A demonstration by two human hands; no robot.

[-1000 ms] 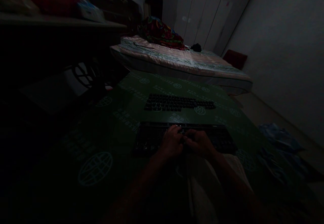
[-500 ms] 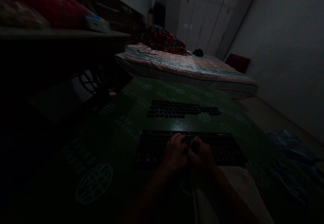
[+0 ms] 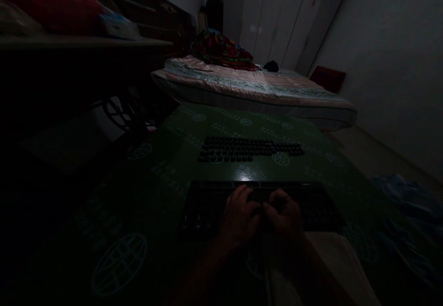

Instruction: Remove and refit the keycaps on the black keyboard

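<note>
A black keyboard (image 3: 314, 200) lies across the green tabletop in front of me. Over its middle, my left hand (image 3: 238, 211) rests with bent fingers; its fingertips are drawn in, and anything between them is lost in the dark. Close beside it, slightly apart, my right hand (image 3: 284, 211) is closed in a pinch, thumb against curled fingers. Whatever it pinches is too small and dark to name. Beyond the keyboard, loose black keycaps (image 3: 228, 150) are laid out in rows on the table.
The green table cover (image 3: 166, 225) has white globe prints. A pale cloth (image 3: 332, 255) lies by my right forearm. Past the table's far edge stands a bed (image 3: 256, 82) with a red patterned blanket (image 3: 224, 52). A shelf (image 3: 86, 42) with bags is at left.
My hands, which were touching over the keyboard, have drawn slightly apart, the right one shifting right. The view has moved a little. The rows of keycaps look the same.
</note>
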